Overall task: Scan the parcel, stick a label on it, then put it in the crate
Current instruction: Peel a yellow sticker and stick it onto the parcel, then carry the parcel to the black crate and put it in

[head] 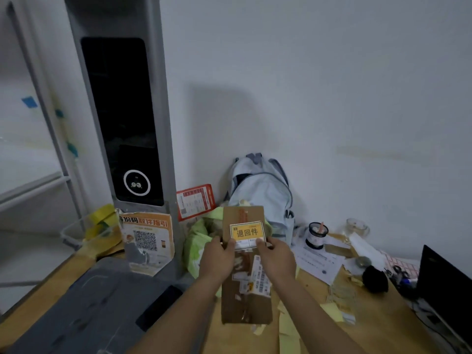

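Note:
A long brown cardboard parcel [245, 300] lies on the wooden table, running away from me, with a white barcode sticker near its middle. A yellow and white label [247, 233] with black characters sits over its far half. My left hand [217, 256] pinches the label's lower left corner and my right hand [277, 256] pinches its lower right corner, thumbs on top. A tall grey scanner column [120, 118] with a dark screen and a lit white ring stands at the left. No crate can be clearly made out.
A grey mat [97, 302] and a black phone [159, 306] lie at the left front. Green bags [198, 241], a pale blue backpack [260, 190], papers [316, 261], a pen cup [316, 235] and a black monitor [447, 282] crowd the back and right. Yellow label backings [290, 330] litter the table.

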